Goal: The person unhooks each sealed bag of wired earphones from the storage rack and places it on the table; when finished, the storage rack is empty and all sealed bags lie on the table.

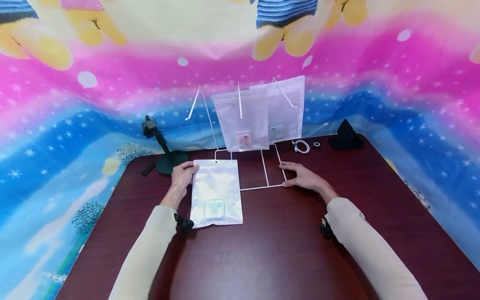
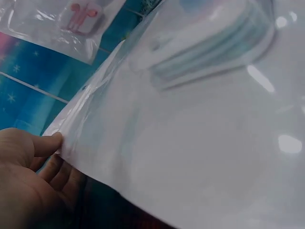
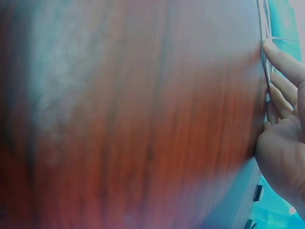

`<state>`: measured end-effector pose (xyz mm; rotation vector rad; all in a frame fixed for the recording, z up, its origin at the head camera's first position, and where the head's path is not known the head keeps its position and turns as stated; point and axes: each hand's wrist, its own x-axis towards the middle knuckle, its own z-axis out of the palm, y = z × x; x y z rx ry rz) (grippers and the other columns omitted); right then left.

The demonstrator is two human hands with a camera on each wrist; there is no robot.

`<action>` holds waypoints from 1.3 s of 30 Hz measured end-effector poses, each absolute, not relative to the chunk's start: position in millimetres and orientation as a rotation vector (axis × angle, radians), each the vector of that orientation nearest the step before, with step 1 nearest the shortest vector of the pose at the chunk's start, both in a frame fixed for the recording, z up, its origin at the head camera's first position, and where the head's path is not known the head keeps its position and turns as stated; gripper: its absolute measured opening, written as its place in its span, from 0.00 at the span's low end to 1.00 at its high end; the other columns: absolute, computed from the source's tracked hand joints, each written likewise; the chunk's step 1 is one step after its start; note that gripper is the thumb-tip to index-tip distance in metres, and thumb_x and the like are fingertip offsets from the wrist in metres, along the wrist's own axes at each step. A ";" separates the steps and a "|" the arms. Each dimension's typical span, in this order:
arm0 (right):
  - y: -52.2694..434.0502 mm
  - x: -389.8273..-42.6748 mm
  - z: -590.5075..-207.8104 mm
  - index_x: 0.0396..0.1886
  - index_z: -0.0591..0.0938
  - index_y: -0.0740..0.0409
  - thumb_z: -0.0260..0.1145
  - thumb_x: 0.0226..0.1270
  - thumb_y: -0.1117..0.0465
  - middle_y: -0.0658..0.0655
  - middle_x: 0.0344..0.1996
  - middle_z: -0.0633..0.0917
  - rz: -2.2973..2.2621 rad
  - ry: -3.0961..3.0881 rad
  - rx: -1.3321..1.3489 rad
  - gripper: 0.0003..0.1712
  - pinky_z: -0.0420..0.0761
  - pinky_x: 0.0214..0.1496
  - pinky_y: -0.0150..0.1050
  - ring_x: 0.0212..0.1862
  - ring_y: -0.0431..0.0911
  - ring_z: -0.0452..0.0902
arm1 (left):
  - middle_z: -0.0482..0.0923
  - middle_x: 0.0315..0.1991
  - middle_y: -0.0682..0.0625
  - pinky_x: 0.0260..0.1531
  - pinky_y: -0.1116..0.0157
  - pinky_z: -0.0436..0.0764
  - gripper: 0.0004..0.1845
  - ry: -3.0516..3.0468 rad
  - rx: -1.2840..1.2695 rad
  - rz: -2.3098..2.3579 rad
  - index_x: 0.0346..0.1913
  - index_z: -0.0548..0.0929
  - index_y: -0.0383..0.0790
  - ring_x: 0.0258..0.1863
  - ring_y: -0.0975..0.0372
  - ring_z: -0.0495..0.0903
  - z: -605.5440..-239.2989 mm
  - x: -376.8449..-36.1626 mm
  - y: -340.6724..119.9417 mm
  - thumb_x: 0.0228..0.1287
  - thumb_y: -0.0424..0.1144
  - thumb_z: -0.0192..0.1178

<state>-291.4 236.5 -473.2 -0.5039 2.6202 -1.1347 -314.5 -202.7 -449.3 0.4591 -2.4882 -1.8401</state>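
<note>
My left hand (image 1: 183,175) pinches the upper left edge of a pearly white zip bag (image 1: 217,187). Seen in the left wrist view, the thumb lies on the bag's face with fingers (image 2: 59,176) behind it. A clear case with pale green earphones (image 1: 215,209) shows near the bag's bottom. The bag overlaps the left part of a white wire display rack (image 1: 262,187). At the rack's front right corner, my right hand (image 1: 305,177) touches the base wire with thumb and fingertips spread apart. Two similar bags hang from the rack's hooks, the nearer bag (image 1: 241,118) holding red earphones.
A black stand (image 1: 170,160) is at the back left, beside a small dark bar (image 1: 148,169). Right of the rack lie a coiled white cable (image 1: 301,146) and a small black item (image 1: 316,144). A black angular holder (image 1: 346,136) sits at the back right corner.
</note>
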 end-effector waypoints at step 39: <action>234.6 -288.6 -474.2 0.80 0.67 0.56 0.73 0.69 0.54 0.59 0.82 0.58 -1.113 2.657 -0.465 0.43 0.50 0.78 0.68 0.82 0.62 0.44 | 0.73 0.69 0.40 0.66 0.51 0.74 0.23 -2.521 0.367 -1.512 0.69 0.77 0.40 0.62 0.48 0.72 -428.8 -333.4 -156.6 0.73 0.32 0.63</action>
